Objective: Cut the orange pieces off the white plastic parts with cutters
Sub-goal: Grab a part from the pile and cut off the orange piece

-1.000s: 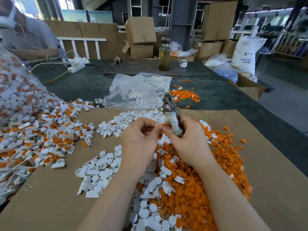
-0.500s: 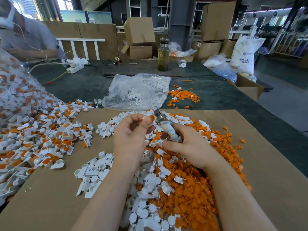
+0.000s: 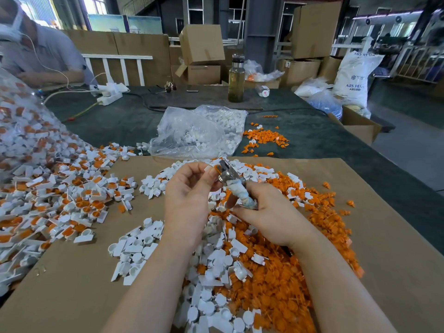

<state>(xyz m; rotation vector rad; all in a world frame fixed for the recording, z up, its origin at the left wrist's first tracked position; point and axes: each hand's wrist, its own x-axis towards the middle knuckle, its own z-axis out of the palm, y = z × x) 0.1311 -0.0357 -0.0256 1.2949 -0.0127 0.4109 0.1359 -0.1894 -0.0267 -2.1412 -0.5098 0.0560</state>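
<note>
A small white plastic part with an orange piece attached (image 3: 214, 168) is pinched between the thumb and fingertips of the left hand (image 3: 189, 200) and held above the brown cardboard sheet (image 3: 79, 280). The metal cutters with cloth-wrapped handles (image 3: 234, 186) are gripped by the curled fingers of the right hand (image 3: 269, 217), and the metal head is set against the orange piece; whether the blades are closed on it cannot be told. Beneath the hands, a heap of cut-off orange plastic pieces (image 3: 283, 280) is seen, with trimmed white plastic parts (image 3: 134, 251) lying over and beside it. A pile of untrimmed white-and-orange parts (image 3: 48, 200) is spread at the left. A crumpled clear plastic bag holding white parts (image 3: 197, 133) lies beyond the cardboard on the dark green table covering (image 3: 120, 121).
</note>
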